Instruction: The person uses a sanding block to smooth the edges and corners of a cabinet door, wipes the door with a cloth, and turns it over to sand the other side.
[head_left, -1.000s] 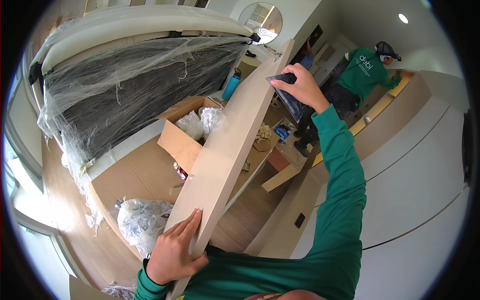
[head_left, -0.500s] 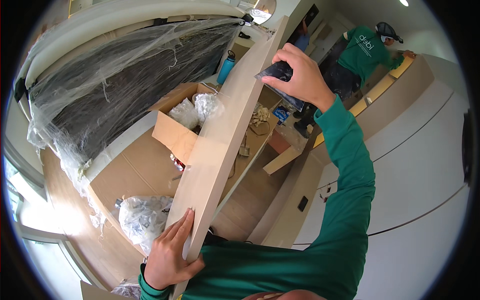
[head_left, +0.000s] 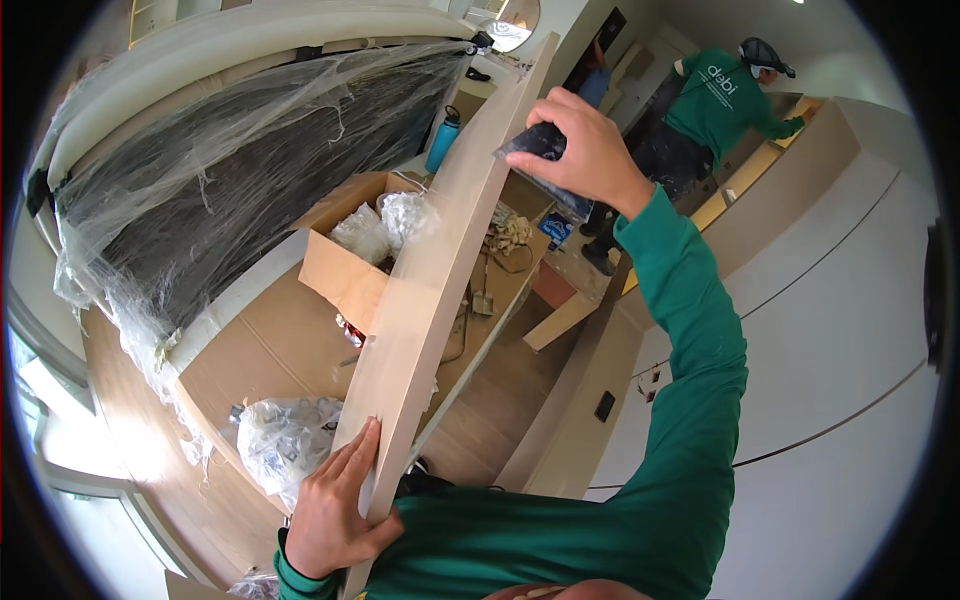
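Note:
A long pale wooden board (head_left: 418, 290) runs slantwise from near my body to the far upper middle. On its near end my left hand (head_left: 335, 510) lies with fingers stretched along the face and the thumb across the narrow edge. My right hand (head_left: 590, 150) is closed on a folded dark sheet (head_left: 540, 143), dusty and resembling sandpaper, against the board's right edge near the far end. Part of the sheet hangs below the palm; whether a block is inside it is hidden.
Left of the board are an open cardboard box (head_left: 345, 275) with plastic wrap, a white plastic bag (head_left: 285, 440) and a blue bottle (head_left: 442, 140). Plastic film covers a large dark piece (head_left: 260, 170). A co-worker (head_left: 718, 110) in green stands far right, beside a cabinet (head_left: 770, 215).
The view has shifted slightly, so the board and my right hand appear a little farther left. Both hands keep nearly the same places on the board.

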